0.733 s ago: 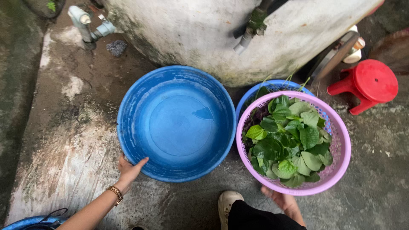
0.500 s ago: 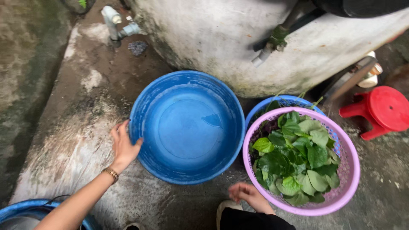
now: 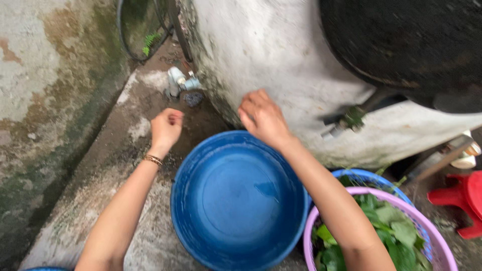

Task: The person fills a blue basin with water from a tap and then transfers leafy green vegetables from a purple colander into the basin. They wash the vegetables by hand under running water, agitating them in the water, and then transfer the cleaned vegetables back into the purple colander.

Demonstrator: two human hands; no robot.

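A big round blue basin [image 3: 236,200] stands on the wet concrete floor, empty but for a film of water. Both my arms reach out over and past it. My left hand [image 3: 165,128], a thin bracelet on its wrist, hovers curled into a loose fist beyond the basin's far left rim, near a small white tap [image 3: 178,83]. My right hand [image 3: 263,120] hangs above the basin's far rim, fingers bent and holding nothing, close to the pale wall. To the right sits a pink strainer basket [image 3: 442,246] of green leaves [image 3: 386,221], nested in a blue basket [image 3: 369,176].
A pale, stained tank wall [image 3: 281,55] rises behind the basin, with a dark tap [image 3: 351,119] sticking out at right. A dark hose [image 3: 125,35] loops at the back left. A red plastic stool [image 3: 464,200] stands at the right edge. A mossy wall [image 3: 45,100] runs along the left.
Both hands have left the rims of the basin and the pink basket and stretched forward toward the wall and white tap. The view has tilted up and moved closer.
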